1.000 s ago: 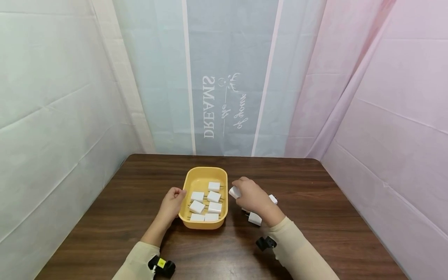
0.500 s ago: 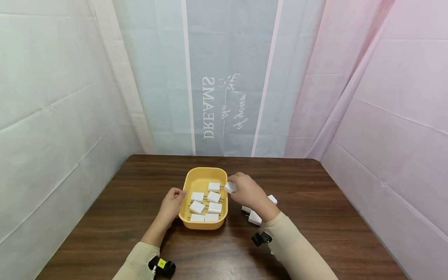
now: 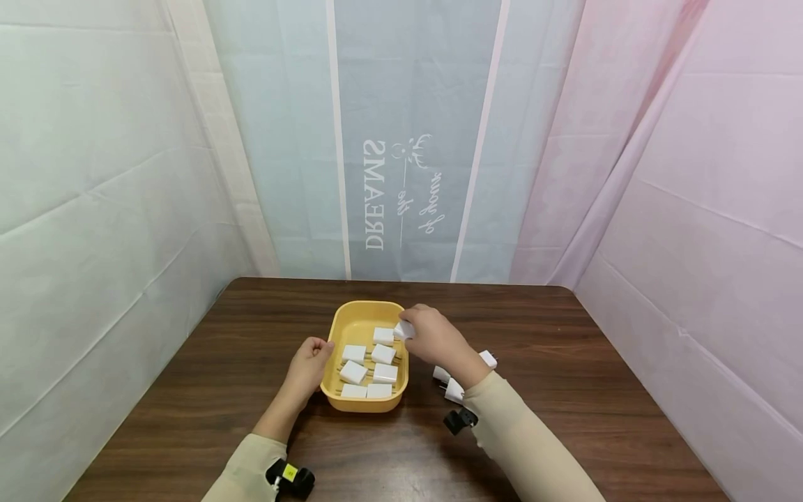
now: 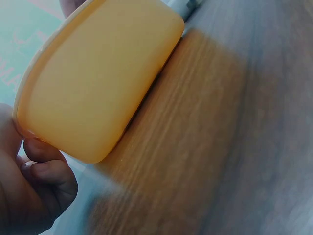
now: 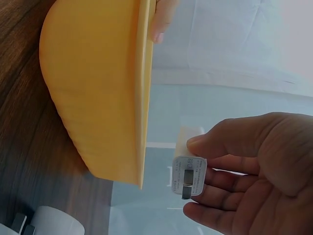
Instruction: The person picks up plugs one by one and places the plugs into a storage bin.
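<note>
A yellow plastic basket [image 3: 339,328] stands on the table with several white charger plugs [image 3: 354,373] inside, their metal prongs showing. At its left rim, my left hand [image 3: 309,366] pinches the edge between thumb and curled fingers; the left wrist view shows the fingers [image 4: 49,169] against the basket's outer wall. My right hand [image 3: 438,339] pinches one white charger plug [image 5: 188,166] between thumb and fingers. That plug is over the basket's right rim, with its pronged end facing the right wrist camera.
Several more charger plugs [image 3: 487,359] lie on the brown wooden table [image 3: 552,390] right of the basket, partly hidden by my right forearm. Fabric curtains [image 3: 401,139] hang behind the table and at both sides. A black wrist camera [image 3: 460,420] sits on each sleeve.
My right hand has moved left with the charger plug, from beside the basket to over its right rim. My left hand and the basket have stayed in place.
</note>
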A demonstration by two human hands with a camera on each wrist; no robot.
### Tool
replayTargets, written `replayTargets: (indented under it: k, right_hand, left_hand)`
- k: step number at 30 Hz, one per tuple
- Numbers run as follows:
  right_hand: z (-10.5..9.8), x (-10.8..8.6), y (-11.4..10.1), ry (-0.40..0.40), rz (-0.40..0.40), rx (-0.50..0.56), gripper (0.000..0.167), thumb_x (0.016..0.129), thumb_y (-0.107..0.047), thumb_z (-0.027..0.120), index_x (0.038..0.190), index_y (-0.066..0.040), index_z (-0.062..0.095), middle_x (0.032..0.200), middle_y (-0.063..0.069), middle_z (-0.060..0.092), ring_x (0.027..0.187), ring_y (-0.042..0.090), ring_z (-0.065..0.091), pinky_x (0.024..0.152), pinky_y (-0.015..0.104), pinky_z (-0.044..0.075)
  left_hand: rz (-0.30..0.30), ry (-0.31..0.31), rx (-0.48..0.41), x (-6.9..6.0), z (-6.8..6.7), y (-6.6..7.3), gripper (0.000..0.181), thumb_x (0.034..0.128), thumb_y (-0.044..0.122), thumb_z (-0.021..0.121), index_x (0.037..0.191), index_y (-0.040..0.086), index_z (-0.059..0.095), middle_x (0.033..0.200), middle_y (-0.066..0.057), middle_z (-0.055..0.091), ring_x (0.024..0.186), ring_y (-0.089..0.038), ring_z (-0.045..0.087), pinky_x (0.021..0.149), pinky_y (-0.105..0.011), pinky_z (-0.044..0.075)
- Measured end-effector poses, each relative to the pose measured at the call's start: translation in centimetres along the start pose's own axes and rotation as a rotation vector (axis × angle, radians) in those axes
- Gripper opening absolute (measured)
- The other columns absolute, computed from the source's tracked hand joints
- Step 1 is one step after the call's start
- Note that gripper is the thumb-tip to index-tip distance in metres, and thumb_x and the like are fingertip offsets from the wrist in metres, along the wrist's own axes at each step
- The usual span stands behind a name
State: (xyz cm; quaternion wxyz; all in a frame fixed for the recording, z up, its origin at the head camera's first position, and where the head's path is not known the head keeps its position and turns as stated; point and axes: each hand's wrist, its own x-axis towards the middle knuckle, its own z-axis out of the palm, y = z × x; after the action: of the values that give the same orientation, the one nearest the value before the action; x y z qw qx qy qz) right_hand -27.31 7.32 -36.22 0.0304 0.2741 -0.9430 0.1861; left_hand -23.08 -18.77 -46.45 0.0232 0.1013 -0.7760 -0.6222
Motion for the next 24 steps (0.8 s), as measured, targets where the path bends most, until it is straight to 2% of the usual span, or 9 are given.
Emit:
replayTargets:
  k: [12, 18, 24]
  right_hand:
    - [0.4, 1.8, -0.4, -0.048, -0.008, -0.010, 0.048, 0.086, -0.004, 0.072, 0.133, -0.004, 0.065, 0.125, 0.011, 0.065, 0.101, 0.020, 0.063, 0.081, 0.036, 0.055]
    - [0.9, 2.6, -0.7, -0.060, -0.009, -0.053, 0.047, 0.087, -0.008, 0.075, 0.132, -0.006, 0.067, 0.123, 0.009, 0.066, 0.106, 0.020, 0.065, 0.087, 0.037, 0.057]
    - [2.0, 3.2, -0.6, -0.071, -0.024, -0.087, 0.047, 0.087, -0.010, 0.075, 0.133, -0.007, 0.067, 0.124, 0.008, 0.067, 0.109, 0.020, 0.066, 0.088, 0.037, 0.057]
  left_hand:
    - [-0.001, -0.004, -0.017, 0.0, 0.0, 0.0, 0.027, 0.1080, 0.029, 0.054, 0.111, 0.002, 0.052, 0.080, -0.007, 0.054, 0.057, -0.015, 0.052, 0.044, -0.024, 0.041]
    - [0.009, -0.001, -0.014, 0.0, 0.0, -0.2, 0.028, 0.1077, 0.030, 0.054, 0.111, 0.002, 0.052, 0.078, -0.007, 0.054, 0.055, -0.014, 0.050, 0.043, -0.024, 0.039]
    - [0.015, 0.008, -0.009, 0.0, 0.1, -0.5, 0.027, 0.1078, 0.029, 0.054, 0.111, 0.002, 0.052, 0.080, -0.008, 0.055, 0.057, -0.015, 0.052, 0.044, -0.024, 0.041]
